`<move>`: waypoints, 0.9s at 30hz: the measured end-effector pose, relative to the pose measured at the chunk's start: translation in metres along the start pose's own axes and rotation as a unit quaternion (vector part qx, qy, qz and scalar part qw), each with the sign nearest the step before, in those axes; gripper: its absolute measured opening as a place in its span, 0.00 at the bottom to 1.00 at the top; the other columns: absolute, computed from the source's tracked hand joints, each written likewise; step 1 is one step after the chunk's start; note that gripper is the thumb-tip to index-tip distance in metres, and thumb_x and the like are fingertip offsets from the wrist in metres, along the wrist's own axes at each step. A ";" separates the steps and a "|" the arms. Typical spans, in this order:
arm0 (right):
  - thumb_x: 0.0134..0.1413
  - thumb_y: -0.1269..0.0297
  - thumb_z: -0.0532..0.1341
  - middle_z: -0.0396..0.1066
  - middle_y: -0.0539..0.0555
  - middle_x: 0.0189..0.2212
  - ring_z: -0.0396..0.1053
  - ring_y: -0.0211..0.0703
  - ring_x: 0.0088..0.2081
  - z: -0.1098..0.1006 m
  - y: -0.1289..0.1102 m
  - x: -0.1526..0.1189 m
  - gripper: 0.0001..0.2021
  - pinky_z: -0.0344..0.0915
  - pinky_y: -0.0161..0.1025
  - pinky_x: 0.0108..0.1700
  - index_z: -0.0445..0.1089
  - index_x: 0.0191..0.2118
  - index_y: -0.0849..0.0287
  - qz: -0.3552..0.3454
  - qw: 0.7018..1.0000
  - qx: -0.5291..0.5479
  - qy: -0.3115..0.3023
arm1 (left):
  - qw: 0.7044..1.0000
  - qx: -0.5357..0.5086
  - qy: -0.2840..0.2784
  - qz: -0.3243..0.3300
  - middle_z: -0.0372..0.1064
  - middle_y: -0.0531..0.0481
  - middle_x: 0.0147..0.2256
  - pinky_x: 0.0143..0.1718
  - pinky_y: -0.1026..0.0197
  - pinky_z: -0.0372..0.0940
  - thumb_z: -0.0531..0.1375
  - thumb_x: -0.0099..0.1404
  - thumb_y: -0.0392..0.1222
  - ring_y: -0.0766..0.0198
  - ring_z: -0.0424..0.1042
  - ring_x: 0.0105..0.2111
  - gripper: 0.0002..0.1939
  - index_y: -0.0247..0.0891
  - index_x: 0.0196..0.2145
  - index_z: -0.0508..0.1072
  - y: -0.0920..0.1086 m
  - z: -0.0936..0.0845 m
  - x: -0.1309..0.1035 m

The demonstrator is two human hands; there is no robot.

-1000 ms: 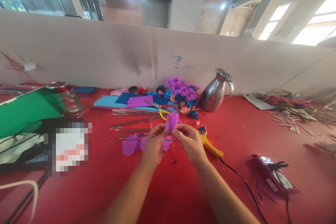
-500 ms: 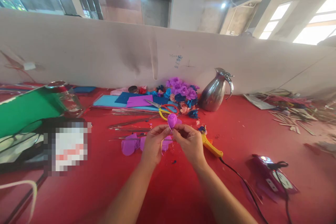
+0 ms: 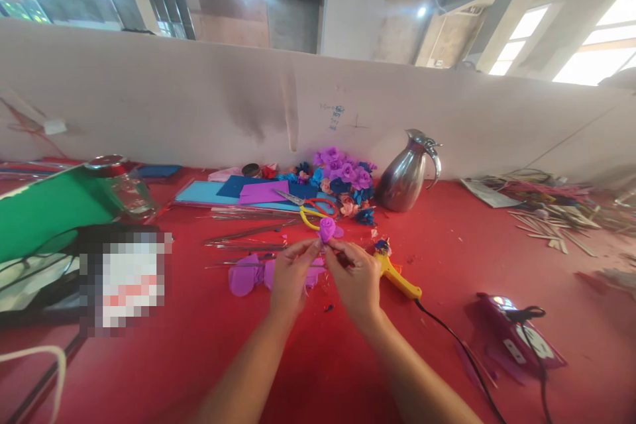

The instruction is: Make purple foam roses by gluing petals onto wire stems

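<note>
A rolled purple paper flower (image 3: 327,230) stands upright between my fingertips above the red table (image 3: 318,371). My left hand (image 3: 293,271) pinches its base from the left, thumb against forefinger. From the other side my right hand (image 3: 355,271) pinches the same base. The fingers cover the flower's lower end. Loose purple paper petals (image 3: 243,276) lie beside and partly behind my left hand, with thin wires near them. Right of my right hand rests a yellow glue gun (image 3: 401,279), its nozzle end among dark scraps.
Scissors (image 3: 311,204) with red and yellow handles lie by stacked coloured paper (image 3: 263,191). Finished paper flowers (image 3: 342,172) and a metal jug (image 3: 407,175) stand behind. A power strip (image 3: 524,334) with cords sits right; a glass jar (image 3: 126,192) and green board (image 3: 59,212) are left.
The flower has tilted slightly and shifted a little to the right at its top. My right hand's fingers have curled in somewhat more; both hands still pinch the base.
</note>
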State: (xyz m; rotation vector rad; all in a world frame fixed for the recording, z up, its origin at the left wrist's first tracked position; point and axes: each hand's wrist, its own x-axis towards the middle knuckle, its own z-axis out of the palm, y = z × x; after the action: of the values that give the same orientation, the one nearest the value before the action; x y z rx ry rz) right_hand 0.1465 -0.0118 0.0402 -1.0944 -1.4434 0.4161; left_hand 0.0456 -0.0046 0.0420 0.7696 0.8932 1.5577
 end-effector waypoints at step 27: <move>0.52 0.62 0.61 0.71 0.50 0.26 0.63 0.34 0.22 0.001 -0.005 -0.002 0.12 0.62 0.32 0.23 0.73 0.42 0.59 0.107 0.983 0.129 -0.070 | 0.997 0.017 -0.069 -0.019 0.64 0.55 0.24 0.31 0.66 0.60 0.66 0.54 0.51 0.69 0.63 0.26 0.15 0.37 0.26 0.70 -0.002 -0.007 0.001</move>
State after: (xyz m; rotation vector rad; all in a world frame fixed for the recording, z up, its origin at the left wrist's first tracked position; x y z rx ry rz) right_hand 0.1437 -0.0151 0.0427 -1.0273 -1.3533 0.8246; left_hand 0.0402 -0.0042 0.0361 0.8686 0.8290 1.4419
